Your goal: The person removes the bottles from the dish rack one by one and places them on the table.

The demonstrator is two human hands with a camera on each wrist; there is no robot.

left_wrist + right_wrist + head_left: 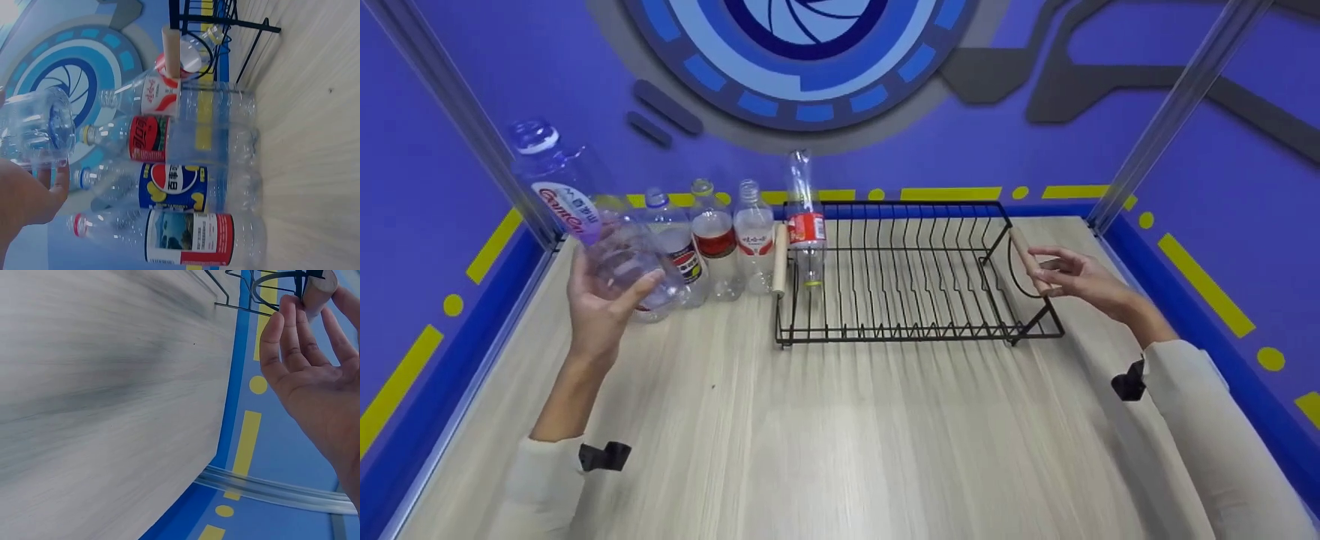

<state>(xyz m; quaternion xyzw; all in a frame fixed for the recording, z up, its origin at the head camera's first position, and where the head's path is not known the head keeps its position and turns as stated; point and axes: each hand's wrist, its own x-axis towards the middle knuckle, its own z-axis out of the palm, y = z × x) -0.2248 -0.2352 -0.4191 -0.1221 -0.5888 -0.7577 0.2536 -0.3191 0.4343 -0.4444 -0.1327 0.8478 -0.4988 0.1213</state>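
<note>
My left hand (598, 322) grips a large clear plastic bottle (619, 251) near its base, tilted up to the left. Its oval label is white and pink. In the left wrist view the bottle's base (39, 126) is raised beside the standing bottles. My right hand (1087, 281) pinches the right wooden handle (1027, 259) of a black wire dish rack (900, 339); the right wrist view shows thumb and fingertips about the handle's end (319, 292). At the rack's left end a clear bottle with a red label (808, 227) stands neck down inside.
Left of the rack several empty bottles stand in a row: a white-and-red-labelled bottle (754, 240), a red-labelled bottle (714, 244), a Pepsi bottle (173, 187) and a bottle with a landscape label (188, 237). Blue walls (885, 161) and metal posts (1174, 112) bound the wooden table (840, 450).
</note>
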